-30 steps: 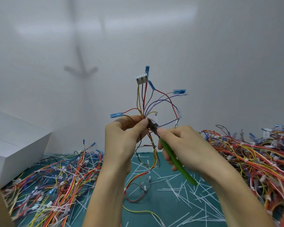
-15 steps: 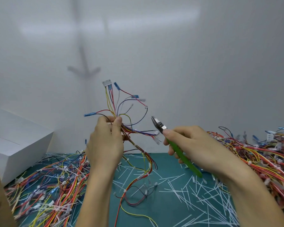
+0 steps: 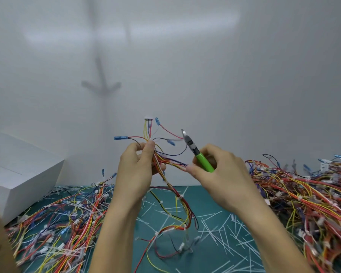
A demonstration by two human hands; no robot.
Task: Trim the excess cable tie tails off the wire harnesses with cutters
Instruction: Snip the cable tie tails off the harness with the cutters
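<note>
Wire harness (image 3: 172, 164) is gripped in the left hand (image 3: 136, 170), fingers curled round the bundle just below the fanned connectors. Cutters (image 3: 197, 152) are held in the right hand (image 3: 224, 178), green handle enclosed, blades together, pointed up-left beside the loose wire ends. Compared with half a second earlier, the hands are drawn closer together; the right hand is now brought against the bundle.

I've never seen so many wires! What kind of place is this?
Likely a wiring assembly workbench: piles of wire harnesses on the green mat, snipped cable tie tails scattered between them, and green-handled cutters in the right hand.
</note>
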